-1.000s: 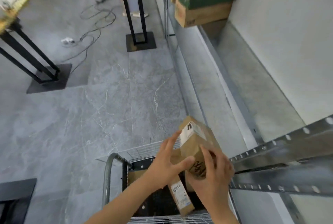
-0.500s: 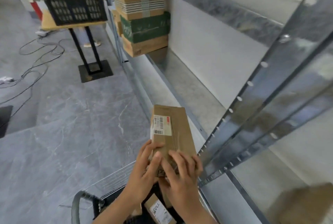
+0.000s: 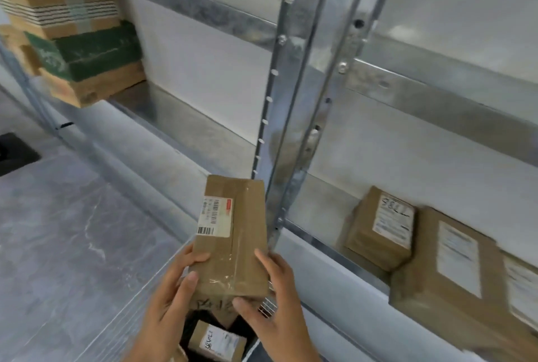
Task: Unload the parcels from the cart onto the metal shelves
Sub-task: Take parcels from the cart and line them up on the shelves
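Two hands [image 3: 171, 300] [image 3: 276, 312]; one held parcel [image 3: 233, 245]; three stacked boxes [image 3: 70, 12] [image 3: 96, 50] [image 3: 96, 85]; two shelved parcels [image 3: 378, 230] [image 3: 448, 274].

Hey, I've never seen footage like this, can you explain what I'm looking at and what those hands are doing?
No machine here: the camera is worn on a person's head, looking forward and down, so these are their own hands. The left hand and right hand grip a brown parcel with a barcode label, in front of metal shelves. Other labelled parcels lie on the shelf at right, stacked boxes sit further left, and another parcel waits below in the cart.
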Action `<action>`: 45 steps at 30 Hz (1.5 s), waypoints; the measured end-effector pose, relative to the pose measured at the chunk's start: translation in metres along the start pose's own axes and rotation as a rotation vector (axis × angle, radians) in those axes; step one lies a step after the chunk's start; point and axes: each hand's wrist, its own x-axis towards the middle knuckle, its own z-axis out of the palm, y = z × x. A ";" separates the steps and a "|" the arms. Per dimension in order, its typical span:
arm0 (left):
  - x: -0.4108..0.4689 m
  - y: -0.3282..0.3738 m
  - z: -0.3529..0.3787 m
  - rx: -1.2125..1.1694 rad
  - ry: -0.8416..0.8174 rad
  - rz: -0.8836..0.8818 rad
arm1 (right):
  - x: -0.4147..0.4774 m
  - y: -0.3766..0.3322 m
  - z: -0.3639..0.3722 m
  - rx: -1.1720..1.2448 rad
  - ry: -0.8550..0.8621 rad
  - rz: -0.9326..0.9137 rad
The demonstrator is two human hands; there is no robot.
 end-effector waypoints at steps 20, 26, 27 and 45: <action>-0.010 0.000 0.141 0.035 -0.647 -0.009 | -0.107 -0.008 -0.104 0.034 0.671 0.142; -0.035 0.006 0.214 0.046 -0.769 0.025 | -0.144 -0.003 -0.161 0.042 0.835 0.172; -0.040 0.006 0.227 0.055 -0.780 0.046 | -0.151 -0.001 -0.172 0.036 0.857 0.170; -0.216 -0.002 0.491 -0.047 -1.210 0.006 | -0.358 0.028 -0.401 0.079 1.138 0.213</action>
